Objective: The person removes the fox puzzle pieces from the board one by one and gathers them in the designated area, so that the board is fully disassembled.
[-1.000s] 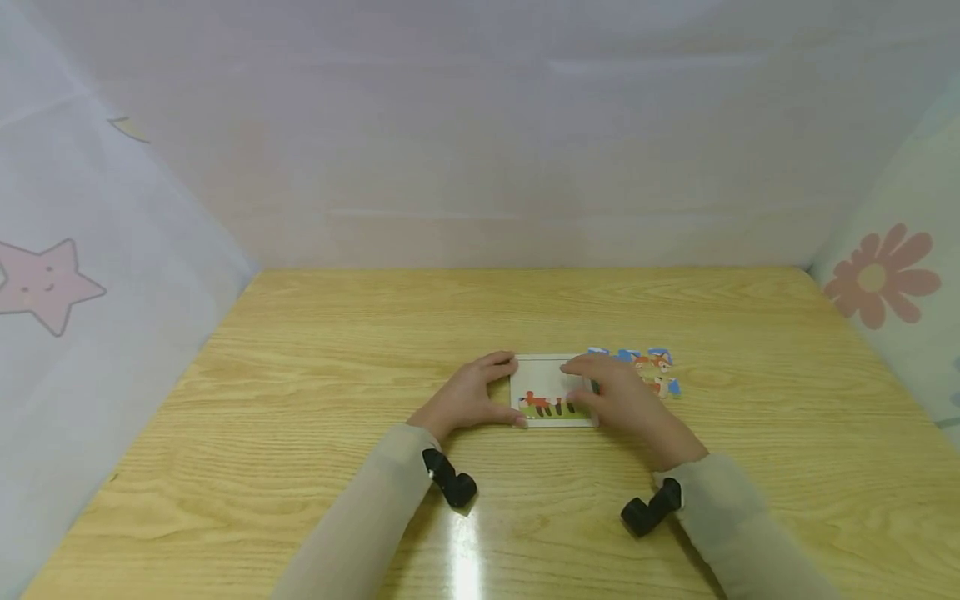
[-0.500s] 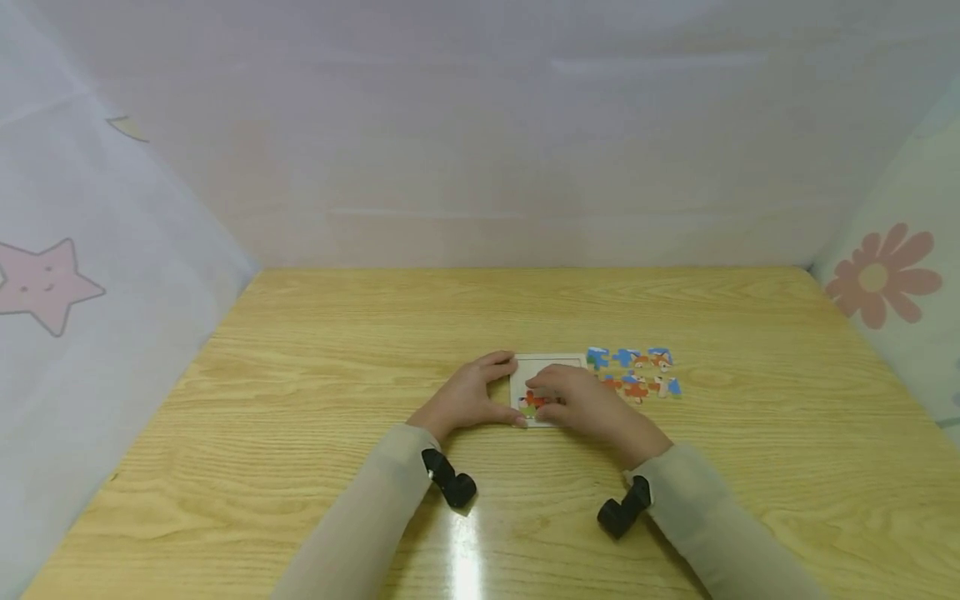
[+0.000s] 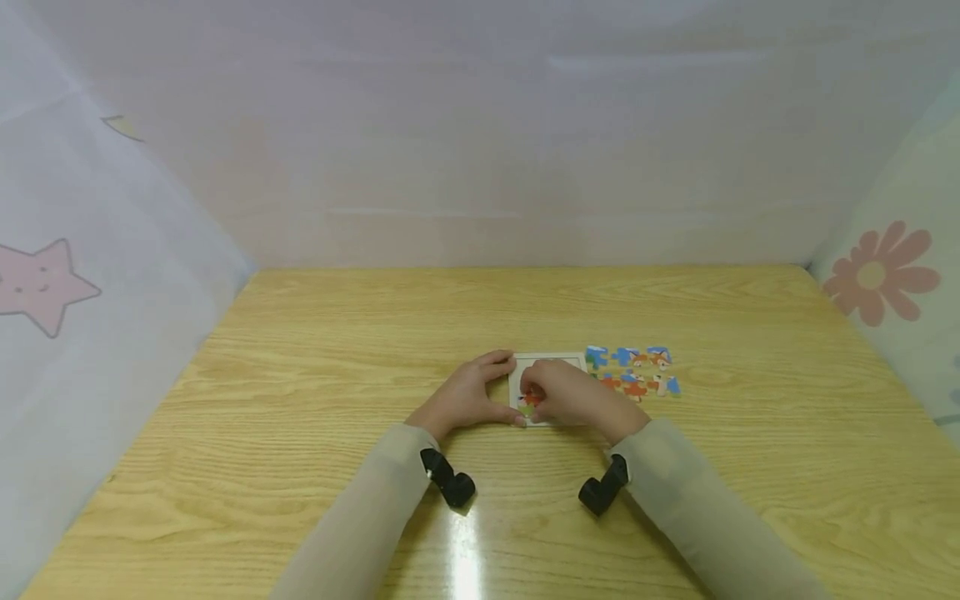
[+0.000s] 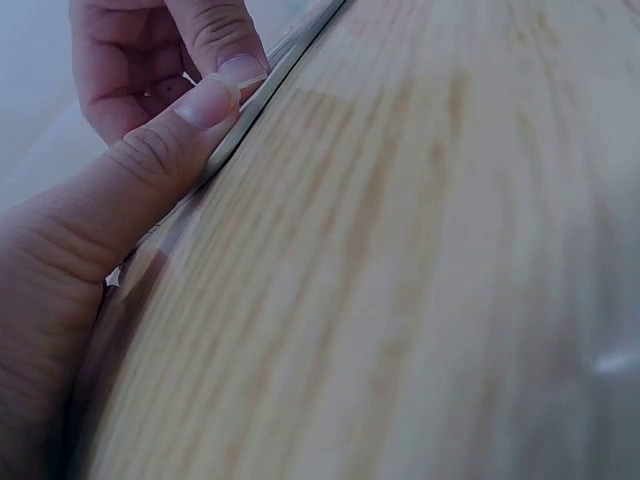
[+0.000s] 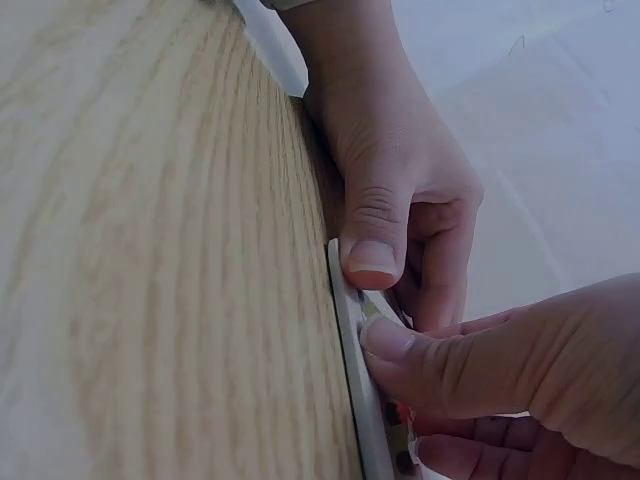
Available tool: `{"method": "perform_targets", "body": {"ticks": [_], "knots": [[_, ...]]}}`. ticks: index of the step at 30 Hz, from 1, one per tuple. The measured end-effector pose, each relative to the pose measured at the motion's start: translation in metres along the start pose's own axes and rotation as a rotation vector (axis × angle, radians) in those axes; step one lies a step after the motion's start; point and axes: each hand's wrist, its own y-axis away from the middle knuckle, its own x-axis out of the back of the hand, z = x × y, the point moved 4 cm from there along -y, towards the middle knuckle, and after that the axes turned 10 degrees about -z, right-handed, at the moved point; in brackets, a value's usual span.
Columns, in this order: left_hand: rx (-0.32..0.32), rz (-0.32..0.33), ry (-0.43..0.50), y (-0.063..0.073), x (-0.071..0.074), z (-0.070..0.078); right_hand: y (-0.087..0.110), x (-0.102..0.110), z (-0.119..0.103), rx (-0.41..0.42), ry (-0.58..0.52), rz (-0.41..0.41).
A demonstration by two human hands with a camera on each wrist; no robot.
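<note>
In the head view, my left hand (image 3: 467, 394) grips the left side of a small white puzzle tray (image 3: 550, 356), thumb at the near corner and fingers at the far one. Over the tray's lower left, my right hand (image 3: 576, 394) bends its fingers and pinches a puzzle piece with red and green print (image 3: 529, 402). The right wrist view shows that thumb (image 5: 390, 340) right at the tray's near border, beside the left thumb (image 5: 374, 255). The right hand covers most of the lower picture row.
Several loose puzzle pieces (image 3: 597, 357) with blue, orange and fox-face print lie on the wooden table (image 3: 360, 333) just right of the tray. Pale cloth (image 3: 480, 167) hangs behind the table and on both sides.
My right hand has moved left across the tray, from its right side to the lower left corner, and its fingers have bent in. The left hand stays at the tray's left side.
</note>
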Motion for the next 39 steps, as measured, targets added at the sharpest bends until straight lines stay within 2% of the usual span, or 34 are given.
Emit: {"method": "perform_targets", "body": {"ticks": [6, 13, 24, 31, 39], "knots": [[0.0, 0.004, -0.001, -0.0007, -0.0009, -0.001, -0.0071, 0.0029, -0.0015, -0.076, -0.048, -0.063], [-0.004, 0.014, -0.003, -0.0016, -0.0019, -0.0018, -0.0074, 0.0049, -0.0027, -0.113, -0.046, -0.098], [-0.013, 0.017, -0.001, -0.0012, -0.0018, -0.002, -0.0074, 0.0041, -0.0039, -0.084, 0.001, -0.088], [-0.014, 0.023, -0.012, -0.0014, -0.0012, -0.0015, -0.0071, 0.0043, -0.008, -0.112, 0.046, -0.087], [-0.017, 0.022, 0.005, -0.0016, -0.0018, -0.0024, -0.0032, 0.0033, -0.0094, -0.121, 0.024, -0.048]]}}
